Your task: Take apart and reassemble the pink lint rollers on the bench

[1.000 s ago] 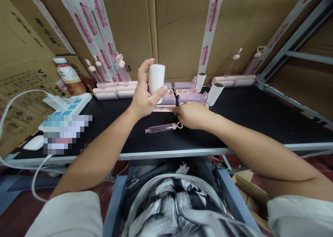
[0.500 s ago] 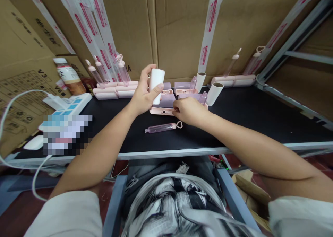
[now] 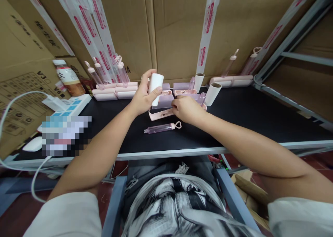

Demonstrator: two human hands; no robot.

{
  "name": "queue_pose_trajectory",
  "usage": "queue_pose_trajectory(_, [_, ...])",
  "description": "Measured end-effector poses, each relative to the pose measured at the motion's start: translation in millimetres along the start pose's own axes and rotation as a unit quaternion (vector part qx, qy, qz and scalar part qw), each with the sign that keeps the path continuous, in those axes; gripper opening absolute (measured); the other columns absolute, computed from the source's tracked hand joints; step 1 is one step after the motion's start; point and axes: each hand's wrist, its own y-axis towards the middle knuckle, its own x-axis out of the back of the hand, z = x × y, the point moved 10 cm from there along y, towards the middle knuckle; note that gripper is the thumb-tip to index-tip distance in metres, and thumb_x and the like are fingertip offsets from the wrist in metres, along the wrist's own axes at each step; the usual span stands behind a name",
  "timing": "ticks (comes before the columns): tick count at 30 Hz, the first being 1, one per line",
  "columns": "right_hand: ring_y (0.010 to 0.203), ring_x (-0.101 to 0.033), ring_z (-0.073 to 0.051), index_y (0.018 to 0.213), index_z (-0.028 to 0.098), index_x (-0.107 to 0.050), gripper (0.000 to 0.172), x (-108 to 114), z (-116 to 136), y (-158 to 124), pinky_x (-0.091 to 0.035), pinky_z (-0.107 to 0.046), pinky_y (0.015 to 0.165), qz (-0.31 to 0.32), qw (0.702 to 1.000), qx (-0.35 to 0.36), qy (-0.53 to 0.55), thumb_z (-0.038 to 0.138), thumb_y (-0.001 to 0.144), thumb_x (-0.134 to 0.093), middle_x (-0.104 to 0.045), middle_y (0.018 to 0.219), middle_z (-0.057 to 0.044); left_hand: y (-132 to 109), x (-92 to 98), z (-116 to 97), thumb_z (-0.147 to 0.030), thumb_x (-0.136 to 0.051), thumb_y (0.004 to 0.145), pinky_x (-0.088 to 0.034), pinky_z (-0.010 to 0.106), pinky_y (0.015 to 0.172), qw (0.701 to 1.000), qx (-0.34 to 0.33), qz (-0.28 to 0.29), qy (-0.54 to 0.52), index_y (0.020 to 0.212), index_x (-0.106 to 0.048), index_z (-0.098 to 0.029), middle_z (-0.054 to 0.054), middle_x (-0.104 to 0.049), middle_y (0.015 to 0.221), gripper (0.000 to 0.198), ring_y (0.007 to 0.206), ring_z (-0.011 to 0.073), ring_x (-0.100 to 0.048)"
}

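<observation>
My left hand (image 3: 142, 97) grips a white paper roll (image 3: 155, 85), holding it tilted just above the black table (image 3: 247, 115). My right hand (image 3: 186, 108) holds one end of a long pink plastic case (image 3: 160, 114), lifting it off the table so it slants. A clear pink tube with a heart-shaped end (image 3: 162, 128) lies on the table in front of both hands, untouched. A lilac piece (image 3: 165, 101) sits right behind the pink case.
Pink and lilac cases (image 3: 114, 90) line the back, with tubes leaning on cardboard boxes (image 3: 177, 25). Two cardboard-core rolls (image 3: 212, 93) stand right of my hands. A bottle (image 3: 68, 77), a white scale (image 3: 66, 107) and a cable (image 3: 15, 98) occupy the left.
My left hand has lowered the white roll toward the cases. My right hand has taken the pink case and lifted its end off the table.
</observation>
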Motion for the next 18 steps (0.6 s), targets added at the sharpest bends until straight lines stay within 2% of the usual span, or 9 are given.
queue_pose_trajectory(3, [0.104,-0.075,-0.031,0.110,0.007,-0.083,0.033,8,-1,0,-0.049,-0.035,0.089,-0.027,0.999,0.004,0.017,0.017,0.097,-0.055,-0.079,0.111,-0.021,3,6.0,-2,-0.079,-0.071,0.089,-0.068,0.058,0.087,1.000,-0.013,-0.001,0.014,0.146,-0.057,-0.036,0.005,-0.068,0.090,0.073,0.087,0.0294,-0.079])
queue_pose_trajectory(7, [0.102,-0.074,-0.030,0.107,0.009,-0.083,0.032,25,1,-6,-0.049,-0.036,0.091,-0.080,0.996,0.020,0.046,0.016,0.097,-0.054,-0.080,0.105,-0.017,10,18.6,-1,-0.079,-0.073,0.088,-0.068,0.060,0.091,1.000,-0.006,-0.013,0.009,0.139,-0.061,-0.033,0.006,-0.071,0.090,0.069,0.091,0.0316,-0.080])
queue_pose_trajectory(10, [0.095,-0.072,-0.028,0.102,0.012,-0.083,0.028,36,1,-12,-0.048,-0.035,0.086,-0.119,0.990,0.032,0.072,0.015,0.095,-0.056,-0.079,0.100,-0.014,12,22.3,-1,-0.073,-0.077,0.090,-0.070,0.055,0.084,0.999,0.022,-0.017,-0.023,0.134,-0.062,-0.031,0.005,-0.072,0.088,0.063,0.085,0.0302,-0.080])
queue_pose_trajectory(11, [0.092,-0.071,-0.027,0.100,0.013,-0.083,0.027,39,0,-14,-0.047,-0.034,0.084,-0.133,0.987,0.034,0.081,0.015,0.094,-0.056,-0.079,0.098,-0.013,11,20.3,-2,-0.070,-0.078,0.090,-0.070,0.052,0.078,0.998,0.044,-0.012,-0.038,0.132,-0.062,-0.031,0.005,-0.072,0.087,0.059,0.079,0.0284,-0.080])
queue_pose_trajectory(13, [0.084,-0.068,-0.024,0.095,0.015,-0.082,0.025,46,-3,-18,-0.045,-0.033,0.078,-0.169,0.980,0.040,0.099,0.015,0.093,-0.057,-0.077,0.093,-0.011,5,9.9,-2,-0.062,-0.076,0.093,-0.067,0.042,0.063,0.988,0.134,0.013,-0.078,0.134,-0.059,-0.030,0.003,-0.071,0.086,0.054,0.065,0.0237,-0.076])
queue_pose_trajectory(14, [0.080,-0.066,-0.023,0.092,0.016,-0.081,0.023,49,-4,-20,-0.044,-0.033,0.075,-0.190,0.975,0.047,0.107,0.015,0.092,-0.057,-0.075,0.090,-0.010,-1,1.7,0,-0.057,-0.075,0.094,-0.064,0.037,0.056,0.974,0.202,0.031,-0.101,0.137,-0.056,-0.030,0.003,-0.072,0.088,0.054,0.059,0.0213,-0.073])
queue_pose_trajectory(16, [0.074,-0.062,-0.021,0.086,0.017,-0.078,0.021,56,-5,-24,-0.042,-0.032,0.072,-0.229,0.963,0.066,0.125,0.013,0.090,-0.058,-0.072,0.084,-0.008,-17,-15.5,-2,-0.052,-0.070,0.096,-0.057,0.029,0.048,0.926,0.344,0.062,-0.146,0.147,-0.047,-0.030,0.004,-0.073,0.095,0.061,0.055,0.0180,-0.070])
queue_pose_trajectory(18, [0.071,-0.058,-0.019,0.080,0.017,-0.075,0.018,61,-5,-28,-0.041,-0.032,0.070,-0.254,0.953,0.086,0.140,0.012,0.087,-0.059,-0.068,0.079,-0.006,-25,-24.4,-16,-0.048,-0.068,0.094,-0.053,0.025,0.044,0.894,0.405,0.059,-0.184,0.151,-0.042,-0.028,0.005,-0.072,0.098,0.065,0.054,0.0158,-0.067])
